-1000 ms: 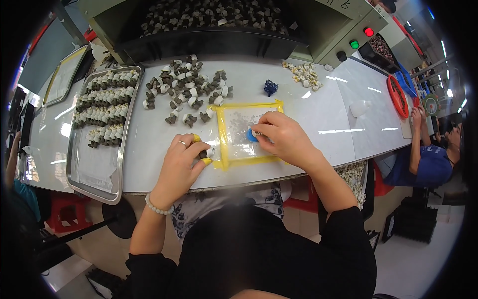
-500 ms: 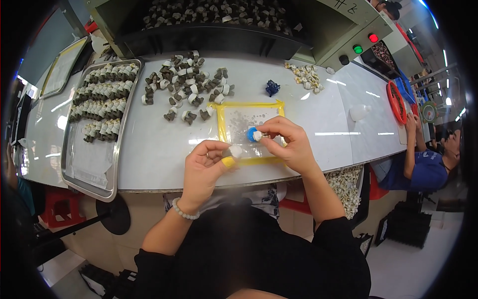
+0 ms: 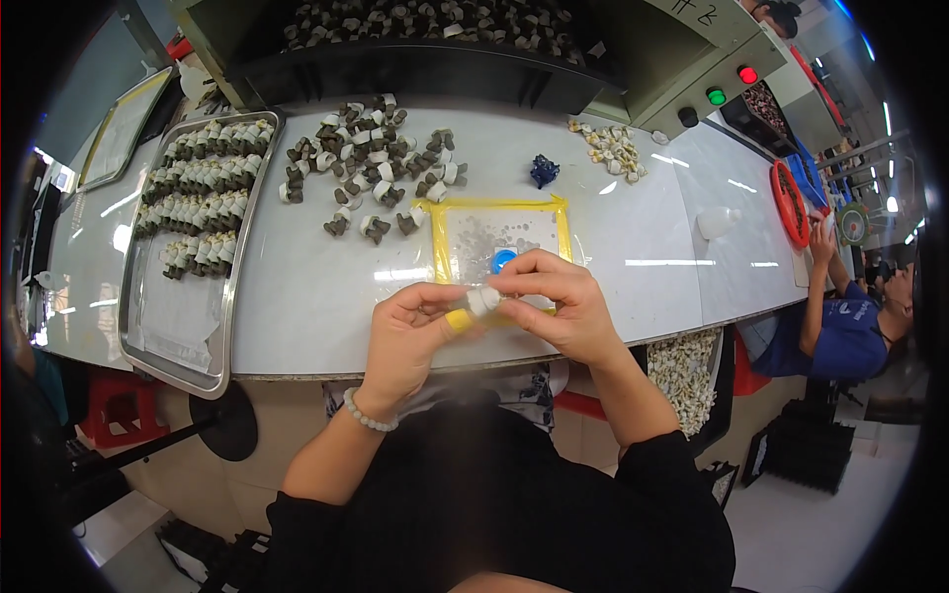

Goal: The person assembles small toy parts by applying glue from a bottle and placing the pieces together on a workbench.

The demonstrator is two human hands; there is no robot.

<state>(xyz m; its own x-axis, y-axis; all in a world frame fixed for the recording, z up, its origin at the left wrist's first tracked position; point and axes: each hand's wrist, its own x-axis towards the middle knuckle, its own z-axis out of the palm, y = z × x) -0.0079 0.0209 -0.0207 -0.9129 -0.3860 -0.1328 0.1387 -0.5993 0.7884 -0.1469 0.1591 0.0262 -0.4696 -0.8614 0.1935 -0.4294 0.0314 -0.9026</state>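
My left hand [image 3: 405,331], with yellow wrapping on its thumb, pinches a small white and grey moulded piece [image 3: 481,299]. My right hand [image 3: 573,308] is closed at the right side of that piece, thumb and forefinger together. The small white part it carries is mostly hidden and blurred, and I cannot tell whether the two parts touch. Just beyond the fingers, a round blue cap [image 3: 504,259] sits on a clear sheet edged with yellow tape [image 3: 442,237]. Several loose white and grey pieces [image 3: 376,148] lie beyond my left hand.
A metal tray [image 3: 229,326] at the left holds rows of assembled pieces. A dark blue lump [image 3: 543,171] and a pile of small cream parts [image 3: 613,148] lie toward the back. A machine with a black bin [image 3: 415,81] stands behind. At the far right sits a co-worker [image 3: 855,331].
My right hand has moved left and down, away from the blue cap, bringing its small part to the piece in my left hand. The left hand has stayed nearly in place.
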